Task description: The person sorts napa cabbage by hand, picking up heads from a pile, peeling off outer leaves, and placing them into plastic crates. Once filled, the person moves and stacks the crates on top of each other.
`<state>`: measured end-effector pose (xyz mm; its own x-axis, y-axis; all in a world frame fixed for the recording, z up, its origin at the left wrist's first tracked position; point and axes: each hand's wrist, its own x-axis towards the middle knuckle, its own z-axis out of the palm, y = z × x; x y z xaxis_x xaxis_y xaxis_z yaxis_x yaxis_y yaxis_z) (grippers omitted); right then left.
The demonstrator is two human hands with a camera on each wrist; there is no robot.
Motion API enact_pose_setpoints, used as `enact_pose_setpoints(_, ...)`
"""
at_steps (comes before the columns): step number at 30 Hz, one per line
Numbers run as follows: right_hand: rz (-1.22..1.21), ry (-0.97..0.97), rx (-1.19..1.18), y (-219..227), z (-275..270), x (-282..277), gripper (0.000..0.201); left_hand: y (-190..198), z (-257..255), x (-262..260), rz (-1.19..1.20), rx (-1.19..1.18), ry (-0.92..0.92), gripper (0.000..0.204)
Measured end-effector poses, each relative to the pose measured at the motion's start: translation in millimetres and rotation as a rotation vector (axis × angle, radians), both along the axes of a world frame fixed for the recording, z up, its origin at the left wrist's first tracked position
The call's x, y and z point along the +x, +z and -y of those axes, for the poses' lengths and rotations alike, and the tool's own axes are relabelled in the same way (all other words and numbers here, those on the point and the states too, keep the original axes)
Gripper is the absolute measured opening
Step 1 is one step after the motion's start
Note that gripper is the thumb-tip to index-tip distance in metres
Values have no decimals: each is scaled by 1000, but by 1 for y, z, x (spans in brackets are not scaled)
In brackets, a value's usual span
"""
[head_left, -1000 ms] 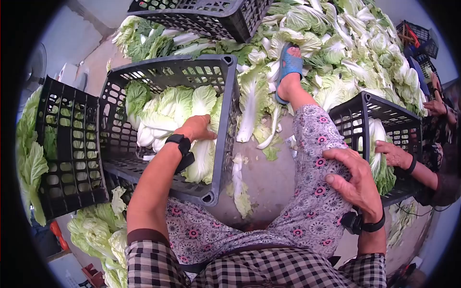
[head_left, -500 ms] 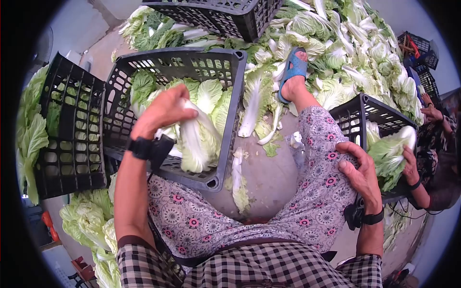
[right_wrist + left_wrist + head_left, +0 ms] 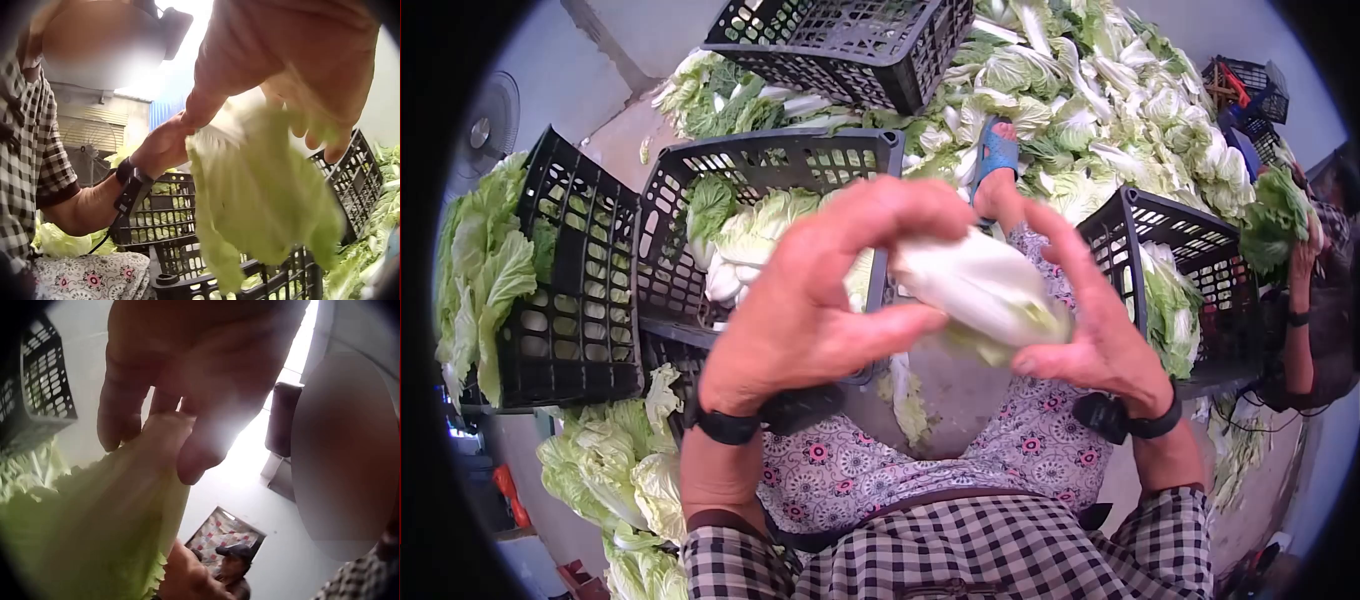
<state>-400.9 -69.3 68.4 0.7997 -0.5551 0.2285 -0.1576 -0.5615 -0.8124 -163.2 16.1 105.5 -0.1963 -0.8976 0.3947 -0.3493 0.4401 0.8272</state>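
A napa cabbage [image 3: 980, 285] is held up between both hands, in front of the lap. My left hand [image 3: 830, 290] grips its white base end, thumb below and fingers over the top. Around the leafy end curve the fingers and thumb of my right hand [image 3: 1090, 310]. In the left wrist view, leaves of the cabbage [image 3: 94, 512] spread below the left fingers. Loose outer leaves hang from the cabbage [image 3: 256, 187] under the right hand in the right wrist view. Behind the left hand, a tilted black crate [image 3: 890, 150] contains more cabbages [image 3: 770, 225].
A large heap of cabbages [image 3: 1090, 110] lies ahead, with a black crate [image 3: 900, 75] on it. Another crate [image 3: 565, 290] stands left, loose cabbages [image 3: 600, 450] below it. At right, another person's hand [image 3: 1308, 245] holds leafy greens beside a crate [image 3: 1135, 215].
The left hand has lifted a cabbage out of the tilted crate and brought it to the middle. The right hand has left the knee and come up to the cabbage.
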Motion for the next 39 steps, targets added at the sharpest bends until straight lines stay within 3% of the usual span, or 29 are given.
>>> enact_pose_setpoints(1, 14, 49, 66, -2, -4, 2, 96, -3, 1, -7, -74, 6, -74, 45)
enact_pose_setpoints(2, 27, 96, 134, -4, -9, 3, 92, -8, 3, -7, -3, -53, -106, 53)
enact_pose_setpoints(5, -6, -39, 369, -5, -27, 1, 84, -6, -10, -27, -380, 188, 28, 64)
enact_pose_setpoints(6, 60, -45, 314, -5, -30, 2, 76, -7, -11, -26, -302, 102, -15, 66)
enact_pose_setpoints(9, 266, -114, 755, -17, -37, 0, 74, -38, -24, -38, -418, 349, 36, 70)
enact_pose_setpoints(11, 289, -156, 760, -12, -35, -3, 71, -56, -32, -45, -284, 569, -133, 75)
enact_pose_setpoints(12, 301, -178, 765, -9, -34, -6, 69, -62, -34, -53, -209, 407, -147, 75)
enact_pose_setpoints(16, 332, -361, 538, -4, -20, -38, 62, -51, -44, -29, 132, 574, -69, 65)
enact_pose_setpoints(22, 239, -790, 125, -4, 34, -153, 53, -66, -62, 55, -71, 634, 199, 46)
enact_pose_setpoints(26, 165, -976, -59, -25, 65, -230, 59, -74, -68, 105, -227, 630, 367, 51)
enact_pose_setpoints(30, -90, -1074, -303, -28, 83, -264, 62, -82, -54, 131, -225, 613, 432, 55)
enact_pose_setpoints(33, -176, -1081, -390, -43, 99, -272, 63, -89, -37, 142, -147, 637, 454, 55)
enact_pose_setpoints(35, -330, -954, -405, -74, 111, -289, 65, -95, -26, 148, -89, 668, 472, 55)
enact_pose_setpoints(37, -520, -767, -175, -101, 110, -286, 66, -102, -19, 156, -25, 712, 486, 54)
enact_pose_setpoints(39, -906, -557, 249, -102, 103, -273, 62, -105, -17, 162, -42, 703, 484, 57)
